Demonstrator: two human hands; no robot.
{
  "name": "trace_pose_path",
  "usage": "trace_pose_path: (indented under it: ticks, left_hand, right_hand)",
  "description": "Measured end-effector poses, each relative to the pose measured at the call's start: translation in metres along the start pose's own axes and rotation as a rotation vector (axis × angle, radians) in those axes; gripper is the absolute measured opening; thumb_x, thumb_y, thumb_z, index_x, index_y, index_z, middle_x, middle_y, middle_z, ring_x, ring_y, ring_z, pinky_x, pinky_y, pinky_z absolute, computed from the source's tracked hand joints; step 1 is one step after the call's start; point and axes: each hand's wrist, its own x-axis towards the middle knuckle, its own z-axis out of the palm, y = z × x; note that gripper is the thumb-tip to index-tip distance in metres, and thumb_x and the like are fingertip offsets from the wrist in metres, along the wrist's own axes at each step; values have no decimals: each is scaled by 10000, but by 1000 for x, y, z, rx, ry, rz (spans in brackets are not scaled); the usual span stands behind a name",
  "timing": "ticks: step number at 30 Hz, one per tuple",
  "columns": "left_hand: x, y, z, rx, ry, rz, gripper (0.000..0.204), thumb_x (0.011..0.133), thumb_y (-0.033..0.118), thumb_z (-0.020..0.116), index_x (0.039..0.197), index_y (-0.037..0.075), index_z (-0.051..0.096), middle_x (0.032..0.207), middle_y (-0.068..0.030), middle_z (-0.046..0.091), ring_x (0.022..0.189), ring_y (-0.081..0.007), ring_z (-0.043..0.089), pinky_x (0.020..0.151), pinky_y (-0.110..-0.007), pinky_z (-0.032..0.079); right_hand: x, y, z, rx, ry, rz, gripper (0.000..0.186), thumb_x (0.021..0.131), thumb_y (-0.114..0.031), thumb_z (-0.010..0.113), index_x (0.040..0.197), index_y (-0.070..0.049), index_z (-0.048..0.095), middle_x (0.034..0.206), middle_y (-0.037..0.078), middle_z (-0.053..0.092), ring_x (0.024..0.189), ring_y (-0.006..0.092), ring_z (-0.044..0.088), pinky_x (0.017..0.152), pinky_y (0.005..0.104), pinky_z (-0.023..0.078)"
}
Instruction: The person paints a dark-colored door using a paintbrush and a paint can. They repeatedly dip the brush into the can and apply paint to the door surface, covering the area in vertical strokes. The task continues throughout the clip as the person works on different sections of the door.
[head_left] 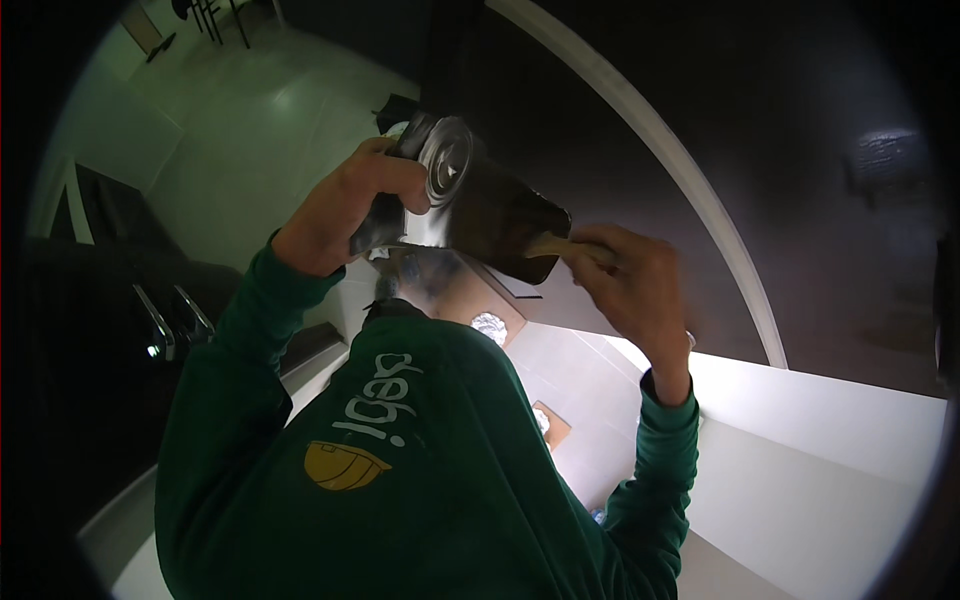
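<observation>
My left hand [375, 190] is closed around a shiny metal container [425, 232], which is tilted over on its side. A round, ringed metal disc [450, 165] shows on it beside my thumb. Its dark brown part [500, 225] reaches toward my right hand and ends in an uneven edge. There my right hand [630, 285] pinches a pale, wooden-looking stick [548, 244], whose end lies against or just inside that dark edge. Whatever is at the stick's far end is hidden. Both hands are held up in front of my chest.
A dark panel [620, 200] with a pale curved strip [690, 170] fills the right side. Low at left are dark cabinets with metal handles [155, 320]. Below, brown boards [480, 305] carry crumpled foil-like lumps [489, 327]. Chair legs [215, 20] stand far left on tiles.
</observation>
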Motion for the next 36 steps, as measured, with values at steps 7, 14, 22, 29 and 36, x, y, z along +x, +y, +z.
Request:
trace_pose_path:
  ticks: [7, 14, 22, 29, 36]
  left_hand:
    - [6, 29, 3, -77, 19, 0, 158, 753, -17, 599, 902, 36, 607, 953, -78, 610, 911, -217, 550, 868, -319, 439]
    - [36, 23, 12, 61, -54, 58, 176, 775, -33, 598, 926, 51, 563, 933, -73, 598, 883, -220, 558, 854, -331, 444]
    - [41, 20, 12, 17, -108, 105, 301, 679, -58, 636, 952, 47, 563, 925, -89, 610, 874, -234, 558, 846, -337, 443]
    - [43, 29, 14, -97, -25, 58, 282, 700, -16, 649, 962, 49, 568, 890, -62, 613, 810, -197, 567, 774, -300, 456]
    - [60, 67, 24, -346, 214, -436, 50, 733, 83, 589, 725, 52, 628, 746, -16, 598, 668, -106, 554, 614, -241, 447]
  right_hand:
    - [46, 6, 68, -359, -264, -218, 157, 777, -147, 657, 799, 8, 678, 727, 192, 666, 650, 337, 668, 615, 405, 535]
    - [72, 92, 130, -347, -334, -307, 141, 781, -125, 624, 753, -4, 691, 763, 221, 664, 710, 382, 664, 655, 450, 553]
    - [11, 33, -13, 46, -158, 22, 225, 849, -82, 670, 1041, 35, 671, 822, 160, 697, 693, 208, 697, 651, 285, 546]
    - [-55, 49, -38, 365, 72, 301, 220, 852, 7, 654, 1066, 60, 649, 878, 164, 708, 780, 185, 713, 669, 261, 575]
    - [-81, 58, -36, 357, 156, 329, 228, 849, 20, 647, 1071, 73, 642, 825, 151, 716, 725, 171, 703, 660, 260, 573]
